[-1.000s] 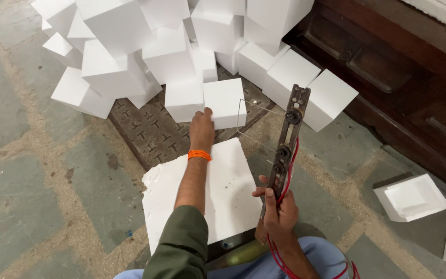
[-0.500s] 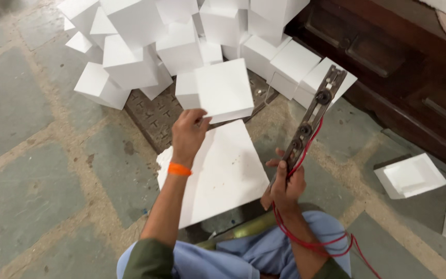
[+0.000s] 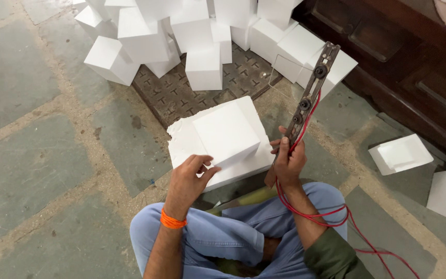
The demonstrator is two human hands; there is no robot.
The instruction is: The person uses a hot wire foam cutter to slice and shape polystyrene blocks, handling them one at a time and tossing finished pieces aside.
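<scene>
Foam block (image 3: 226, 133) pulled nearer onto slab (image 3: 181, 142); stone-tile floor (image 3: 37, 150), iron grate (image 3: 169, 95).

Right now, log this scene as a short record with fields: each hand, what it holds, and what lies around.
left hand: grips a white foam block by its near edge
right hand: holds a wooden cutter bar upright, red wires trailing from it
under the block: a larger foam slab on the lap
floor ahead: pile of foam blocks around a metal cover
right side: dark wooden cabinet, foam tray
</scene>
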